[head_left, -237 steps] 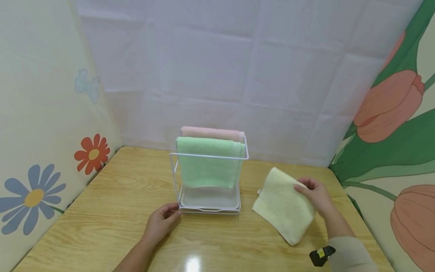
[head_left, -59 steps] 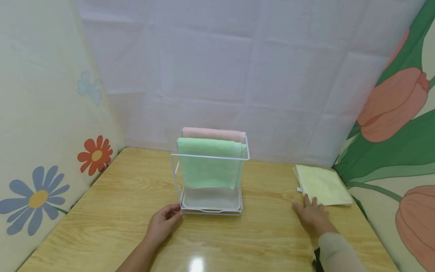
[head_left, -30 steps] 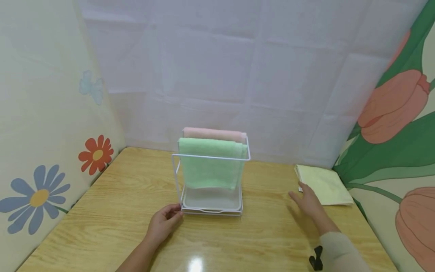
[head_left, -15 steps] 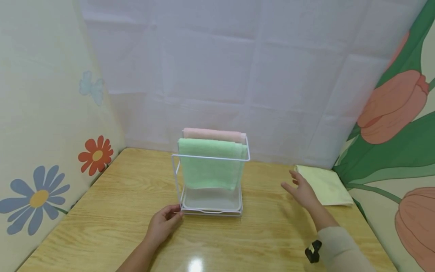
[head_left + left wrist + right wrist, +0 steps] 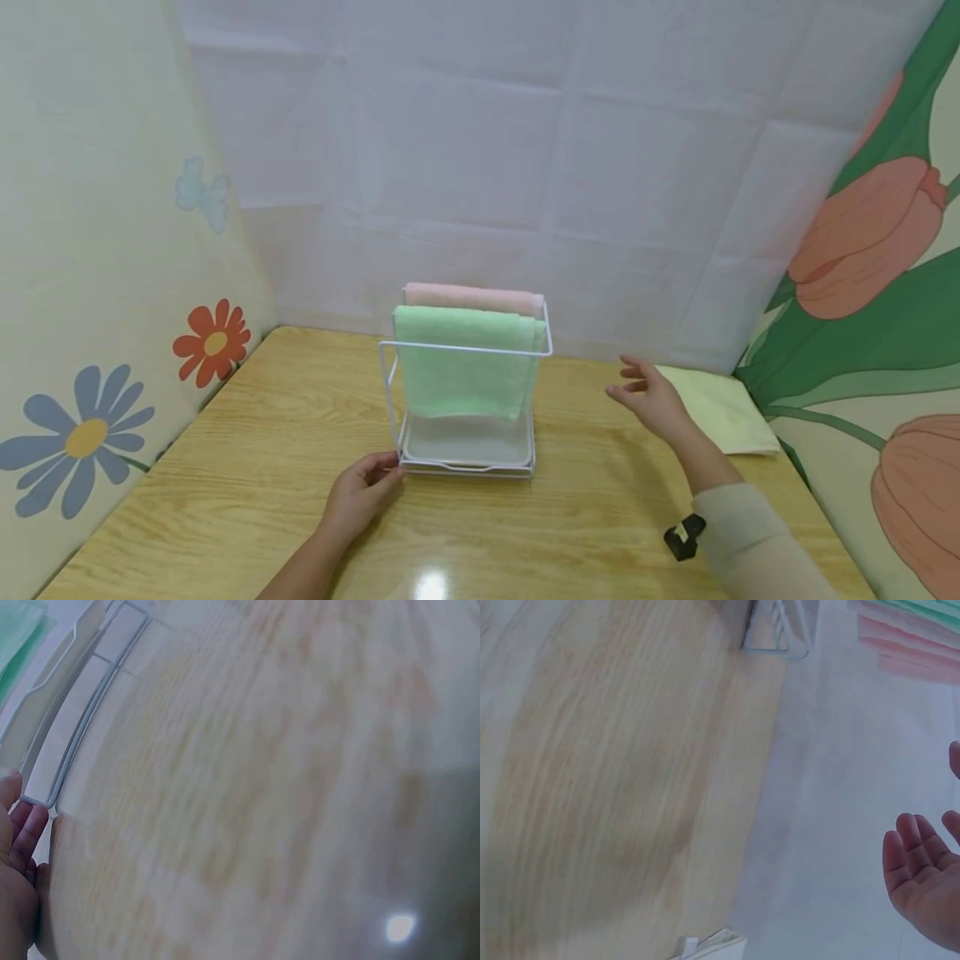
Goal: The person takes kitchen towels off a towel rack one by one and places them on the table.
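A white wire towel rack (image 5: pixel 465 347) stands mid-table with a white tray (image 5: pixel 465 442) in its base. Over its bars hang a folded green towel (image 5: pixel 465 375) and, behind that, a pink towel (image 5: pixel 472 295). My left hand (image 5: pixel 360 493) pinches the rack's lower front-left corner; the left wrist view has thumb and fingers at the wire corner. My right hand (image 5: pixel 654 404) is raised above the table right of the rack, fingers loosely bent and holding nothing. A folded yellow towel (image 5: pixel 729 415) lies at the back right, partly hidden behind that hand.
The wooden table (image 5: pixel 262 433) meets a white cloth backdrop (image 5: pixel 450 150) at the rear. Flower-printed panels flank it on the left and right. A small black device (image 5: pixel 684 537) is at the right sleeve (image 5: pixel 750 525).
The yellow towel, earlier held up by my right hand, now lies folded at the back right. That hand has since lifted away from it, leftward toward the rack. My left hand stays put.
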{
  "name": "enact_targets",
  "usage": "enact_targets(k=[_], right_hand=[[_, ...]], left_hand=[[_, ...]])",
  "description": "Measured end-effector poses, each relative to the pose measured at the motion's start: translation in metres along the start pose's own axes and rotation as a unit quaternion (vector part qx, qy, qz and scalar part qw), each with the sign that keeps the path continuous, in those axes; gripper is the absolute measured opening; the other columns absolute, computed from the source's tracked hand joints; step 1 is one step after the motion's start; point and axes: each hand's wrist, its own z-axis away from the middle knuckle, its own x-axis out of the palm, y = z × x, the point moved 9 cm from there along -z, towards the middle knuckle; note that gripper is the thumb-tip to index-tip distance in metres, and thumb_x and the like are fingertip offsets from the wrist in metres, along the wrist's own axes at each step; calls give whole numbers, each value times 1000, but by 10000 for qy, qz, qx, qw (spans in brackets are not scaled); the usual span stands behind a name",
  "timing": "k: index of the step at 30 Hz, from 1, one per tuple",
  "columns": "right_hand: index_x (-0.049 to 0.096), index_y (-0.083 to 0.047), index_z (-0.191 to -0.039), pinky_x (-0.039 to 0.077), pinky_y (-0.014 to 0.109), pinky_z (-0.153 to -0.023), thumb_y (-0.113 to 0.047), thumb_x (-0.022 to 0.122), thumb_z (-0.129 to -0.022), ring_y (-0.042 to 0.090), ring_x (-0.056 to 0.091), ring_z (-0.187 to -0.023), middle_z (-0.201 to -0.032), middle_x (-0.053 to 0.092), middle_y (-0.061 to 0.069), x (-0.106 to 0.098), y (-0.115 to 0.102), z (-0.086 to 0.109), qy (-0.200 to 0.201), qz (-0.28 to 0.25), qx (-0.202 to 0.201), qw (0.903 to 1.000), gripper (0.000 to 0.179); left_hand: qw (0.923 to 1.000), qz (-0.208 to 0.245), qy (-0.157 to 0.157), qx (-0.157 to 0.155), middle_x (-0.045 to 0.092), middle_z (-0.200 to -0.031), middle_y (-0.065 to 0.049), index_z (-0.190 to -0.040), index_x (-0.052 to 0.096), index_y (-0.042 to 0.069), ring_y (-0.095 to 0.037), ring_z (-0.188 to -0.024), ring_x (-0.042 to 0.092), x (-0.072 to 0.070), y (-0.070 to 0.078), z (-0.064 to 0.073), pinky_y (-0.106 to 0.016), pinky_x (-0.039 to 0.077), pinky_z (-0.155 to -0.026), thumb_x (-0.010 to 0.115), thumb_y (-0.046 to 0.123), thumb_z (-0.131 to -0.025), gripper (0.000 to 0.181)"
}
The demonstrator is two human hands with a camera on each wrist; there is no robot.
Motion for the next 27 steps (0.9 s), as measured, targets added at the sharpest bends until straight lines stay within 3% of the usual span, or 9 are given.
enact_targets(k=[10, 27], right_hand=[[40, -3, -146, 51, 28, -80, -19, 67, -93, 33, 59, -109, -128, 58, 25, -11, -47, -9, 307, -219, -556, 9977, 61], [40, -7, -147, 52, 43, -93, -19, 65, -94, 36, 57, -116, -134, 56, 23, -16, -107, -13, 134, -437, -1064, 9933, 60]], left_hand=[[10000, -28, 22, 89, 72, -110, -16, -116, 66, -2, 2, -80, 62, 0, 3, 1, -15, 53, -72, 71, 12, -89, 31], [9998, -148, 40, 156, 72, -111, -15, -115, 67, 0, 1, -82, 63, -1, 2, 0, -16, 53, -73, 71, 13, -89, 29]])
